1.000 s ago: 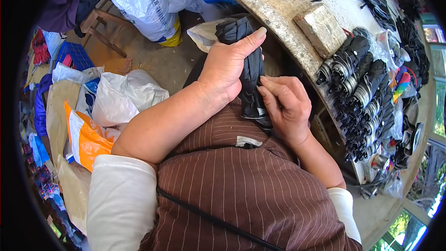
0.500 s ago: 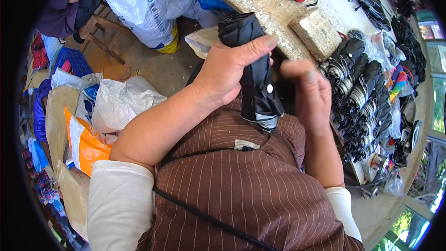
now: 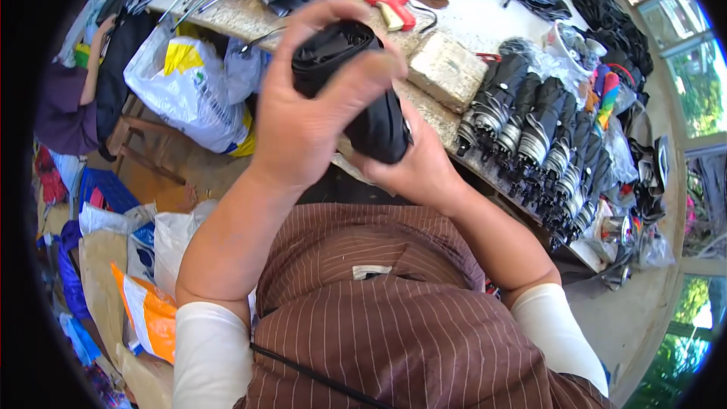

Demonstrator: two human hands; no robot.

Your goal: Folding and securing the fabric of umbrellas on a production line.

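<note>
A folded black umbrella (image 3: 382, 127) is held up in front of my chest, its rolled cloth end tipped up toward me. Wrapped round that upper end is my left hand (image 3: 303, 125), thumb across the near side and fingers over the far side, somewhat blurred. Lower down, my right hand (image 3: 424, 155) grips the other end from the right and below. The umbrella's handle end is hidden behind my right hand.
Several folded black umbrellas with silver lining (image 3: 534, 136) lie in rows at the workbench's right. Behind my hands are a pale block (image 3: 447, 68) and a red-and-cream glue gun (image 3: 392, 9). A white sack (image 3: 178, 83) stands left, near a person's purple sleeve (image 3: 68, 110).
My right hand, free of the umbrella before, now grips its lower part. The umbrella has moved up and left, and its rolled end has tipped toward me. The view has shifted too.
</note>
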